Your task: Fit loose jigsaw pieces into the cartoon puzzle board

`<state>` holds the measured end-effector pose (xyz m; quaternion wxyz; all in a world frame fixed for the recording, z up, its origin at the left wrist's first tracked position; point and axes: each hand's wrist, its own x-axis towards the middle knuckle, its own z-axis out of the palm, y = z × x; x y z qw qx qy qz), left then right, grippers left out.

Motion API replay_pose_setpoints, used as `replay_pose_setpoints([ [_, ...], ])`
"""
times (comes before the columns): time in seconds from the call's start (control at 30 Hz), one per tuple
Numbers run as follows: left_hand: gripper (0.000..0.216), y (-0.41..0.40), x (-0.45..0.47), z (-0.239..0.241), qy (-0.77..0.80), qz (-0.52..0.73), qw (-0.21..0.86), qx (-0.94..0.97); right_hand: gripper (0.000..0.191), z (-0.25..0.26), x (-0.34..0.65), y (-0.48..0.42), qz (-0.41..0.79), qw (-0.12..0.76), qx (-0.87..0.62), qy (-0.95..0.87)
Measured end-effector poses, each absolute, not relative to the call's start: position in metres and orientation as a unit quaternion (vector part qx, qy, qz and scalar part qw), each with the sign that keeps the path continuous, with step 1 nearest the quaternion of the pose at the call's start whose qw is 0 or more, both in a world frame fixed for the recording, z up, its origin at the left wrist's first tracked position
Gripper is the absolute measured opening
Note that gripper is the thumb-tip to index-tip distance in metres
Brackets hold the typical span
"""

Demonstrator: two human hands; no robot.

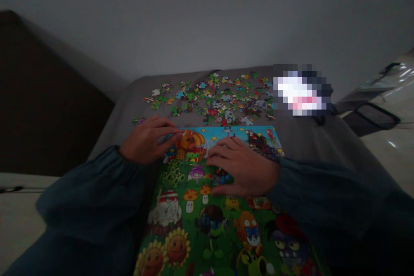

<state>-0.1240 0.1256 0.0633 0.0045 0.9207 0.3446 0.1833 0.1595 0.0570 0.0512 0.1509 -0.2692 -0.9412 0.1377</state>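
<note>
A colourful cartoon jigsaw board (207, 207) with plants and sunflowers lies on a grey surface in front of me. My left hand (147, 140) rests at the board's upper left corner, fingers pressed together in a pinch near an orange pumpkin picture; what they hold is too small to name. My right hand (244, 166) lies flat on the board's upper middle, fingers stretched out toward the left. Both arms wear dark teal sleeves.
Several loose puzzle pieces (215, 99) are scattered on the grey surface (300, 138) beyond the board. A blurred white and pink object (300, 90) sits at the far right. A dark panel (42, 103) stands at the left. A black frame (371, 116) lies at the right.
</note>
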Motion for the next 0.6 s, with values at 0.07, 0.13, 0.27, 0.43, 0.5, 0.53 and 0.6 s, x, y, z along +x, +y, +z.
replay_pose_setpoints([
  [0.07,0.035,0.126,-0.124,0.063,0.358,0.174,0.01,0.917,0.052,0.051,0.154,0.05,0.135,0.141,-0.269,-0.943],
  [0.13,0.035,0.127,-0.126,0.065,0.372,0.166,0.012,0.913,0.043,0.049,0.152,0.048,0.139,0.141,-0.273,-0.941],
  [0.27,0.036,0.137,-0.141,0.069,0.439,0.16,-0.005,0.884,0.031,0.047,0.152,0.05,0.15,0.146,-0.275,-0.938],
  [0.43,0.039,0.149,-0.166,0.07,0.516,0.181,-0.023,0.837,0.027,0.048,0.154,0.05,0.158,0.15,-0.274,-0.937],
  [0.5,0.039,0.151,-0.174,0.07,0.545,0.194,-0.039,0.815,0.027,0.048,0.155,0.05,0.155,0.149,-0.274,-0.937],
  [0.53,0.039,0.152,-0.178,0.07,0.563,0.2,-0.049,0.801,0.028,0.048,0.155,0.05,0.154,0.148,-0.274,-0.938],
  [0.6,0.038,0.154,-0.185,0.07,0.601,0.211,-0.065,0.768,0.03,0.049,0.155,0.051,0.154,0.148,-0.274,-0.938],
])
